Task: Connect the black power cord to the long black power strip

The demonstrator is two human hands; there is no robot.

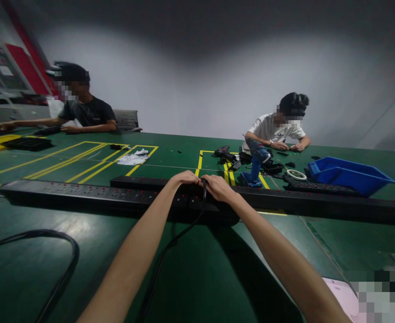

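Both my hands meet above a long black power strip (93, 193) that lies across the green table. The fingers of my left hand (187, 178) are pressed together at the tips. My right hand (217, 186) is closed at the top end of a black cable (195, 220), which hangs over the strip and runs down toward me. Whatever small piece sits between the fingertips is too small to make out. Behind my hands lies a second long black bar (318, 202), reaching to the right edge.
A blue power drill (256, 163) stands behind the bar, near a blue bin (348, 175) and a white ring (296, 174). White papers (133, 157) lie back left. A thick black cable (72, 255) curves at front left. Two people sit across the table.
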